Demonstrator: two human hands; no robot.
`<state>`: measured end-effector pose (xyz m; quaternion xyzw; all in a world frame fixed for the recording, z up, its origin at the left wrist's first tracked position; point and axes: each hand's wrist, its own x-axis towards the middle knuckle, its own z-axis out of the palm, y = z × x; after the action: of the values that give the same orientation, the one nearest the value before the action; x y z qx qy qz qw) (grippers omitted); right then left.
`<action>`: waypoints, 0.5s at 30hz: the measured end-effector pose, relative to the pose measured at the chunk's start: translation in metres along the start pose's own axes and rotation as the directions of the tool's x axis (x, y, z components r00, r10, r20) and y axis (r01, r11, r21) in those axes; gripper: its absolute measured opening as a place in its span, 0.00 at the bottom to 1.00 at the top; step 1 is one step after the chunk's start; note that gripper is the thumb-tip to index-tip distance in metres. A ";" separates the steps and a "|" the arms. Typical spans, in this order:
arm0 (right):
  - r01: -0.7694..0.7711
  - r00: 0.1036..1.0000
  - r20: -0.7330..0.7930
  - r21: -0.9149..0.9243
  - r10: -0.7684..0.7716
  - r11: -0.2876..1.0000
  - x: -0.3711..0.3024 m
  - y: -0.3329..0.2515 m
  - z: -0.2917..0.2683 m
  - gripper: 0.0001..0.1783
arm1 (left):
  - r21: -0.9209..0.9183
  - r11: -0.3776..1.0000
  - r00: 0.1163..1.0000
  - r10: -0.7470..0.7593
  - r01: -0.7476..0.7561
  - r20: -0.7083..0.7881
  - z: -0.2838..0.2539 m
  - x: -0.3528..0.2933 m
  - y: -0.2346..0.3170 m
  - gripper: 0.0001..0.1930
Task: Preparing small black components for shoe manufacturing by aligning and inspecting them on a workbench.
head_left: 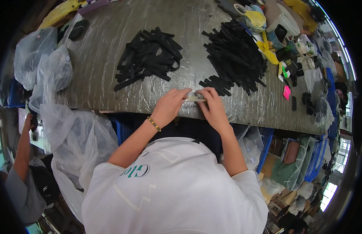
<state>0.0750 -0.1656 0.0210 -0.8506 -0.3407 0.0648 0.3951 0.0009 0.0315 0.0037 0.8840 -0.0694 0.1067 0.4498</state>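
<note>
Near the front edge of the table, a small flat pale-grey piece (195,98) sits between my two hands; its exact kind is not clear. My left hand (170,103) pinches its left side, fingers bent and close together. On the other side my right hand (214,107) grips it between thumb and fingers. Just beyond my right fingertips lies a small cluster of black strips (218,84), beside a large heap of black strips (236,56). Farther to the left is a looser pile of black strips (149,56).
The table (99,78) has a shiny, wrinkled covering. Clear plastic bags (42,58) bulge at its left end. Cups, yellow scissors-like items and a pink tag (286,92) crowd the right side. Blue crates (316,160) stand below. Another person's arm (23,148) shows at the far left.
</note>
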 end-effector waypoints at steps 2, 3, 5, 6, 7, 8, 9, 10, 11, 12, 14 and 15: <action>-0.007 0.997 0.076 -0.041 0.010 0.999 0.001 0.001 0.001 0.16 | 0.038 0.999 1.000 0.005 -0.007 0.028 0.000 0.000 -0.001 0.18; -0.005 0.998 0.069 -0.040 0.008 0.999 0.003 0.003 0.001 0.16 | 0.041 0.999 1.000 0.011 -0.012 0.029 0.000 0.000 -0.001 0.18; 0.078 0.996 0.043 -0.018 -0.077 0.997 0.008 0.006 -0.001 0.15 | 0.057 0.990 0.987 0.135 -0.130 -0.082 0.001 0.001 -0.001 0.13; 0.079 0.996 0.035 -0.018 -0.078 0.997 0.010 0.006 -0.002 0.15 | 0.060 0.989 0.987 0.141 -0.137 -0.079 -0.001 0.001 -0.002 0.13; 0.087 0.996 0.032 0.037 -0.088 0.996 0.012 0.001 -0.004 0.15 | 0.087 0.985 0.981 0.158 -0.149 -0.110 -0.007 -0.002 -0.004 0.11; 0.094 0.995 0.029 0.092 -0.097 0.991 0.015 -0.004 -0.005 0.15 | 0.114 0.981 0.975 0.174 -0.159 -0.141 -0.012 -0.004 -0.005 0.10; 0.094 0.995 0.025 0.094 -0.097 0.991 0.017 -0.009 -0.005 0.15 | 0.116 0.980 0.975 0.176 -0.160 -0.138 -0.018 -0.006 -0.006 0.10; 0.080 0.996 0.015 0.136 -0.083 0.987 0.018 -0.015 -0.006 0.14 | 0.097 0.987 0.981 0.142 -0.130 -0.133 -0.024 -0.007 -0.005 0.09; 0.066 0.998 0.007 0.178 -0.069 0.982 0.019 -0.019 -0.005 0.13 | 0.078 0.992 0.986 0.107 -0.098 -0.128 -0.029 -0.008 -0.004 0.08; 0.066 0.998 0.005 0.178 -0.068 0.982 0.017 -0.019 -0.002 0.13 | 0.079 0.992 0.986 0.109 -0.100 -0.126 -0.033 -0.009 -0.005 0.08; 0.136 0.988 -0.070 0.015 -0.135 0.991 0.009 -0.014 0.007 0.12 | 0.114 0.993 0.958 0.064 -0.033 -0.279 -0.041 -0.010 -0.009 0.07; 0.137 0.988 -0.072 0.015 -0.136 0.990 0.003 -0.009 0.012 0.12 | 0.115 0.993 0.958 0.066 -0.035 -0.279 -0.046 -0.011 -0.012 0.07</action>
<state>0.0683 -0.1520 0.0203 -0.8232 -0.3833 0.0108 0.4187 -0.0124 0.0763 0.0180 0.8809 -0.0212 0.2470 0.4033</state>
